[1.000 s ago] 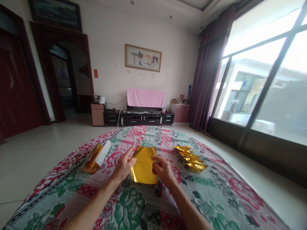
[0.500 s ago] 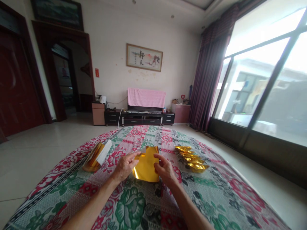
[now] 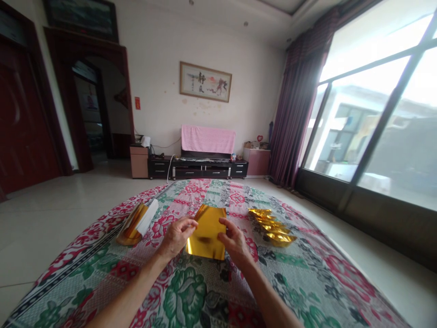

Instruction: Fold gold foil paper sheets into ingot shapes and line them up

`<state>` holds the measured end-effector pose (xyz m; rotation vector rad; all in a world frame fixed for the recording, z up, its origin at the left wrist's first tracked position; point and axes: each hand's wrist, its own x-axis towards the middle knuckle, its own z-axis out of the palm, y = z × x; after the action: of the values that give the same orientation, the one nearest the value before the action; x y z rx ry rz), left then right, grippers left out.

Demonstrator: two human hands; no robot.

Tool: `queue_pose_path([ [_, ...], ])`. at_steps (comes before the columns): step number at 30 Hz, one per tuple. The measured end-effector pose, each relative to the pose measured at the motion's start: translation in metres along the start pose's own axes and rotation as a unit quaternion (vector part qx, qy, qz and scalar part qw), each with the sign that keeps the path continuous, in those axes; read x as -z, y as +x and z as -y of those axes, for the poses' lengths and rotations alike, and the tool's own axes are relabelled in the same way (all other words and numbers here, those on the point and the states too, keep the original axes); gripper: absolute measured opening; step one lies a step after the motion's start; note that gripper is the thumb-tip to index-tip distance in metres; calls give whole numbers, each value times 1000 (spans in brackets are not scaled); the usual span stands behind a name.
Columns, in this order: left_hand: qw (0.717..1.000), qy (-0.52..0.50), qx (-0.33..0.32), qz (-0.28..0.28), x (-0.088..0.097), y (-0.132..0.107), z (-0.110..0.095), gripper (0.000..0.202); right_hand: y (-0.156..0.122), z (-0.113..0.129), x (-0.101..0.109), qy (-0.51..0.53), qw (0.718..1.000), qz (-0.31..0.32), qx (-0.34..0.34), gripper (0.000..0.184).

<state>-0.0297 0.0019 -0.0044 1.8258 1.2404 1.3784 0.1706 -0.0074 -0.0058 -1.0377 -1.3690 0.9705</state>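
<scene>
A sheet of shiny gold foil paper is held between my two hands, just over the flowered tablecloth. My left hand pinches its left edge between thumb and fingers. At the right edge, my right hand grips the sheet with thumb and index finger. To the right lies a row of several folded gold paper ingots, overlapping one another. On the left rests a curled stack of gold foil sheets with a white side showing.
The cloth covers a round-edged table. Beyond it, a low black TV cabinet stands by the wall, with a pink towel draped above it. Purple curtains hang beside a large window on the right.
The sheet's upper left corner, earlier folded over with its pale back showing, now lies out flat and gold. My left hand has shifted slightly; my right hand stays at the right edge.
</scene>
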Motion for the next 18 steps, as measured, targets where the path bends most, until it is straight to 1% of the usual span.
queue_pose_path([
  [4,999,2,21,29,0,0,0,28,0,-2,3,-26,999,-7,18,50],
  [8,999,-10,28,39,1,1,0,33,1,-5,6,-39,998,4,44,44],
  [11,999,-13,28,38,1,1,0,33,3,-10,9,-61,996,-5,58,36],
  [13,999,-4,25,31,2,1,-2,32,4,-13,10,-73,996,-10,55,32],
  [18,999,-2,26,22,3,1,-4,30,6,-13,10,-31,998,-15,45,29],
])
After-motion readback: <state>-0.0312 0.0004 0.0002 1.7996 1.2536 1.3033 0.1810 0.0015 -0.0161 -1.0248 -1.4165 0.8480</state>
